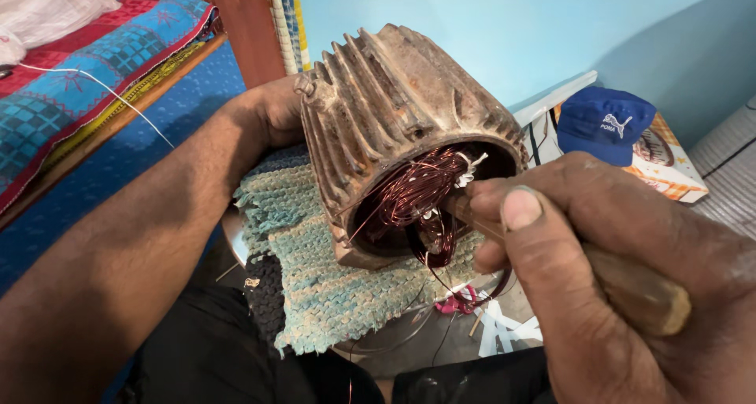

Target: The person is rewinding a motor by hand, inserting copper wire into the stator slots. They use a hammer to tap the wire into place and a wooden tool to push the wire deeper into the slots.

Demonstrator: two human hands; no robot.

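A rusty finned motor housing lies on its side on a pale green knitted cloth, its open end facing me. Reddish copper winding wire fills the bore and loops of it hang out below. My left hand grips the far left side of the housing and steadies it. My right hand is closed around a wooden-handled tool, whose tip reaches into the windings at the mouth of the housing.
A blue cap rests on a printed cardboard box at the right. A patterned red and blue cloth covers a bed at upper left. White paper scraps and wire bits lie below the housing.
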